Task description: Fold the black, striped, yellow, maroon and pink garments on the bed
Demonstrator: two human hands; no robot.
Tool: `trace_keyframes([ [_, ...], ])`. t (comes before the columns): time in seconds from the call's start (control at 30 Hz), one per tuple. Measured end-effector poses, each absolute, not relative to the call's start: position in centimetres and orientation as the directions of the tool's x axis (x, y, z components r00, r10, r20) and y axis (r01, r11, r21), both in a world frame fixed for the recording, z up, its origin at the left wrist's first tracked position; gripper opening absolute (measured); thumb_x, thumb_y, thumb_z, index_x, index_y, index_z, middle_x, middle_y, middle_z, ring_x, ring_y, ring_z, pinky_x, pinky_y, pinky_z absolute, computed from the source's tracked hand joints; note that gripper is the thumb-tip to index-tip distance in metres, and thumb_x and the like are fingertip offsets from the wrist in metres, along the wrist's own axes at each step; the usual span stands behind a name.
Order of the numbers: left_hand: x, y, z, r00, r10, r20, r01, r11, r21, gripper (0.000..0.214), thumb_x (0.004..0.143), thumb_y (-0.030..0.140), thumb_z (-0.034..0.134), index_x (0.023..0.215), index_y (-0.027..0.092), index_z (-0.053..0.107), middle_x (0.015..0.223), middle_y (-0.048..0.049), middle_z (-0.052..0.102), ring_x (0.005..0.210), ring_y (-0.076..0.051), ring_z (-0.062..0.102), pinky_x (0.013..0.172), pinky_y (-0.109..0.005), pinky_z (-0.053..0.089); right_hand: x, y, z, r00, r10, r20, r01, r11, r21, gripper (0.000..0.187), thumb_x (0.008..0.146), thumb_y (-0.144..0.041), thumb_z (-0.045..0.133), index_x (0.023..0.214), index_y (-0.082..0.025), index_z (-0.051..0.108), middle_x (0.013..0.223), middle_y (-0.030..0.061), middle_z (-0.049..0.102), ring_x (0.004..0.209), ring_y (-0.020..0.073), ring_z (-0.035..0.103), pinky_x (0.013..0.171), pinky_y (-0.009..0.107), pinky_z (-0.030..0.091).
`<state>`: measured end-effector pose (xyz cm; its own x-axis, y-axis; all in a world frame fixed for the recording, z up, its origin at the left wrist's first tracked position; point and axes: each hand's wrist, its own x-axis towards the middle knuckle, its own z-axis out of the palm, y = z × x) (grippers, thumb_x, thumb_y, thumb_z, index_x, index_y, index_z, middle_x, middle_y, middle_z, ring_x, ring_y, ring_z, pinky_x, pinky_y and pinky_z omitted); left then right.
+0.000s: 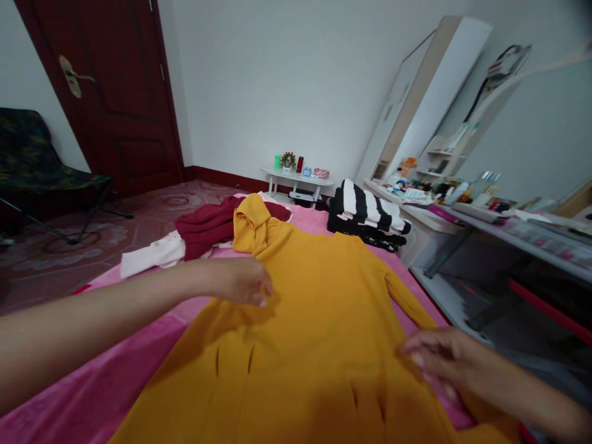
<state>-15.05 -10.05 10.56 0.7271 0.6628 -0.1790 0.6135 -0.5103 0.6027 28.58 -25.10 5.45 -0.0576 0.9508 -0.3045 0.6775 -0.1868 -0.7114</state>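
A mustard-yellow garment (314,290) lies spread on a pink cover (150,348), beneath the left hand (240,280), whose loosely curled fingers look empty. The right hand's (457,361) fingers, slightly parted, meet its right edge; whether they grip it, I cannot tell.

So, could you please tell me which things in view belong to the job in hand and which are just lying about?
Job, apparently:
yellow garment by left hand and right hand
perhaps maroon garment, striped garment

Seemingly just lying about:
potted flowers
camouflage chair
patterned box
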Motion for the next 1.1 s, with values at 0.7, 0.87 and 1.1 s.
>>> trace_keyframes([
  [0.7,-0.4,1.5,-2.4,0.603,0.78,0.166,0.729,-0.624,0.281,0.058,0.094,0.05,0.025,0.145,0.024,0.029,0.153,-0.0086,0.023,0.141,-0.029,0.015,0.112,-0.052,0.013,35.8,3.1,-0.6,0.444,0.871,0.21,0.893,-0.411,-0.184,0.034,0.078,-0.041,0.054,0.095,-0.016,0.069,0.09,0.0131,0.07,0.087,0.0268,0.065,0.07,0.034,0.048],
  [0.87,-0.4,1.5,-2.4,0.601,0.779,0.176,0.727,-0.625,0.285,0.058,0.094,0.05,0.025,0.145,0.025,0.029,0.153,-0.008,0.022,0.141,-0.029,0.015,0.112,-0.053,0.012,34.1,3.9,0.3,0.592,0.756,0.279,0.794,-0.606,-0.046,0.033,0.077,-0.025,0.054,0.103,-0.014,0.069,0.106,0.0215,0.064,0.1,0.0366,0.06,0.076,0.044,0.048],
  [1.1,-0.6,1.4,-2.3,0.601,0.778,0.181,0.716,-0.626,0.309,0.058,0.093,0.051,0.026,0.144,0.024,0.03,0.153,-0.0082,0.024,0.141,-0.029,0.015,0.113,-0.052,0.012,22.8,5.1,0.4,0.166,0.934,0.318,0.981,-0.123,-0.152,0.053,0.087,-0.039,0.043,0.135,-0.016,0.046,0.137,0.0127,0.048,0.125,0.0272,0.043,0.104,0.04,0.034],
])
